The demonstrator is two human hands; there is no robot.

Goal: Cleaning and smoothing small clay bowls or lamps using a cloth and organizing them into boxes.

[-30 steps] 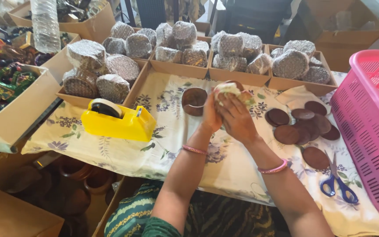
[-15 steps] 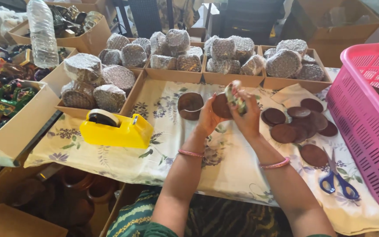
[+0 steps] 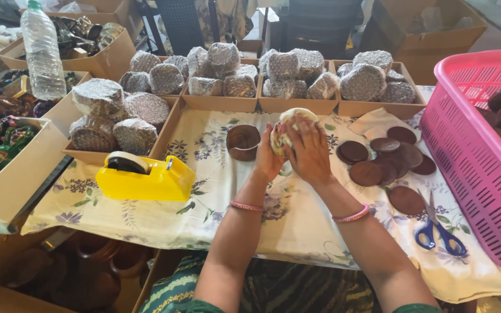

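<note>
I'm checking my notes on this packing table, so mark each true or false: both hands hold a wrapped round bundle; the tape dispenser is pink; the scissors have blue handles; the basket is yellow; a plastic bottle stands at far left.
1. Both hands, left hand and right hand, hold a wrapped bundle. True.
2. The tape dispenser is pink. False: it is yellow.
3. The scissors have blue handles. True.
4. The basket is yellow. False: it is pink.
5. A plastic bottle stands at far left. True.

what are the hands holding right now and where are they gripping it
Both hands, left hand and right hand, clasp a pale wrapped round bundle by its opposite sides, raised above the floral cloth.
</note>
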